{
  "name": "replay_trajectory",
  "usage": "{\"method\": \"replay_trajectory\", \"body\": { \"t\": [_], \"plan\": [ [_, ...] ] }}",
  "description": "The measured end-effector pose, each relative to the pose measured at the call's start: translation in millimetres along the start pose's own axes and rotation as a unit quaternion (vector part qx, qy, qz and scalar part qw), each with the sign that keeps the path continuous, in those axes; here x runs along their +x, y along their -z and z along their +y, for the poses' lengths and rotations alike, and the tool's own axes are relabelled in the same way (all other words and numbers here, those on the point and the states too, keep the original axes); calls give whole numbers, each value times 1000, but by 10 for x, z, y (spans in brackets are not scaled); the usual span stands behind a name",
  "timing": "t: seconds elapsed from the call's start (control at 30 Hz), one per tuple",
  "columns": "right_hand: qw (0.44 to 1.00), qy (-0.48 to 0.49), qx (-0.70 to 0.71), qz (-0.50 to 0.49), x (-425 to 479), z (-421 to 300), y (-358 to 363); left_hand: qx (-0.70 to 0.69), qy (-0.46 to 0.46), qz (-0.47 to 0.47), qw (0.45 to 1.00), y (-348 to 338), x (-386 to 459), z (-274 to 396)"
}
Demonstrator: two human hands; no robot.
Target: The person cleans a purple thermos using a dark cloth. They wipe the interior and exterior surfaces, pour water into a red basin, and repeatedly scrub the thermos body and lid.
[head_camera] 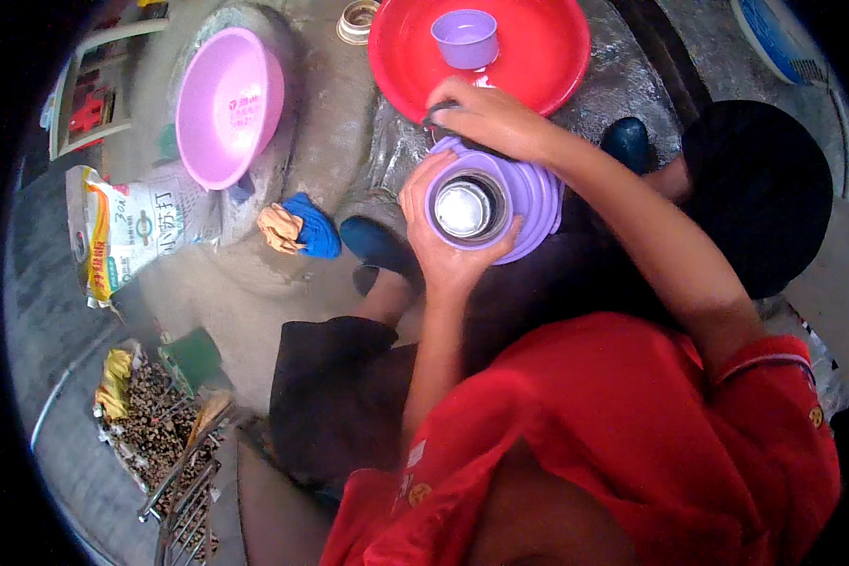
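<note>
My left hand [440,244] is wrapped around the neck of a lavender vacuum flask or jug [504,185], thumb on one side and fingers on the other. Its round mouth faces up at me, showing a shiny metallic interior. Behind the neck spreads the ribbed lavender body. My right hand [492,117] is bent over the flask's far side, closed on a dark cloth or scrubber [444,106] that is mostly hidden by the fingers. Just beyond that hand is a red plastic basin [403,56], with a lavender cup or lid [467,44] inside it.
A pink basin [212,120] is tilted up at the left. Near it are a printed plastic bag [138,223] and a blue and tan cloth [304,228]. At lower left, a metal rack [184,506] stands by a heap of brown granules [152,410]. My slippered feet flank the flask.
</note>
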State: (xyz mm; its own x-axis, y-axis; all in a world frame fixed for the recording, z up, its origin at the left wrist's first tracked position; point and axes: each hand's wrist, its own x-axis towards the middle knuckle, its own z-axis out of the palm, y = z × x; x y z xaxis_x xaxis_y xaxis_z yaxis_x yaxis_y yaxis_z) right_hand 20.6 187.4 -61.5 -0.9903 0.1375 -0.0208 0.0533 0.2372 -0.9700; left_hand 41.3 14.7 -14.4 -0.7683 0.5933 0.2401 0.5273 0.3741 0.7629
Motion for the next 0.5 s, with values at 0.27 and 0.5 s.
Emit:
{"method": "replay_trajectory", "body": {
  "t": [0.27,0.5],
  "plan": [
    [975,48,-2,216,-1091,-79,14,-6,-10,5,1000,-42,1,0],
    [992,37,18,118,240,155,130,-42,3,8,999,-18,16,-9]
  ]
}}
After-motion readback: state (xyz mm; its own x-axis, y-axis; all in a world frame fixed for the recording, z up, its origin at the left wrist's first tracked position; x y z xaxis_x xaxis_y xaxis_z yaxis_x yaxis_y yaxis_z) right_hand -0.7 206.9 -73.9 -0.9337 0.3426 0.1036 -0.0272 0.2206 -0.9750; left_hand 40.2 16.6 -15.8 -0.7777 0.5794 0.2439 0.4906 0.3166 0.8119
